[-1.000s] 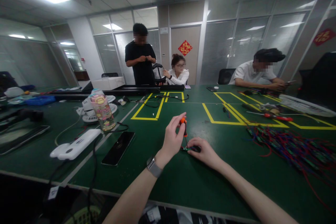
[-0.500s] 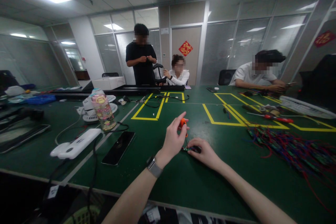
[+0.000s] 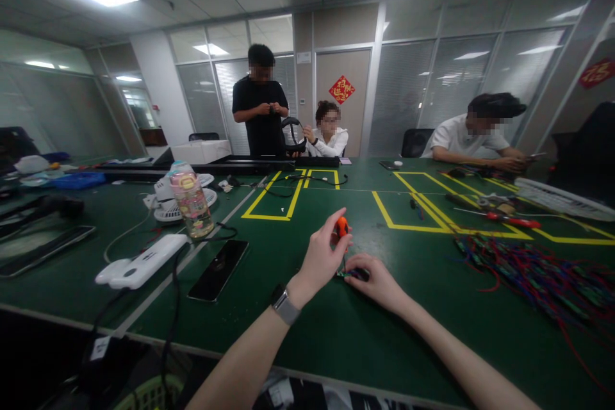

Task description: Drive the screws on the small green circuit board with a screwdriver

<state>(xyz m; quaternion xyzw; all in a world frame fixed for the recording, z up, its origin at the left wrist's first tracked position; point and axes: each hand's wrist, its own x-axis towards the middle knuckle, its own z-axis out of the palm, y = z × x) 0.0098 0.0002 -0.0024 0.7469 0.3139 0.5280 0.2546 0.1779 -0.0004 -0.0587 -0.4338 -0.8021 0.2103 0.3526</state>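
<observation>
My left hand [image 3: 323,257], with a grey watch at its wrist, is closed around a small screwdriver [image 3: 341,226]. The orange and black handle shows between thumb and fingers, and the thin shaft points down. Below it, a small green circuit board [image 3: 341,274] lies on the green tabletop [image 3: 327,339]. My right hand [image 3: 373,277] pinches that board near the screwdriver's tip, covering part of it. Whether the tip touches the board is too small to tell.
To the right lies a heap of wired circuit boards [image 3: 533,275], with a red screwdriver [image 3: 514,221] behind it. At left are a black phone [image 3: 218,270], a white power strip [image 3: 144,261] and a bottle [image 3: 192,202]. Several people are across the table.
My left hand and the screwdriver have shifted slightly, and more of the orange handle shows now. The right hand stays on the circuit board. The whole view has moved a little.
</observation>
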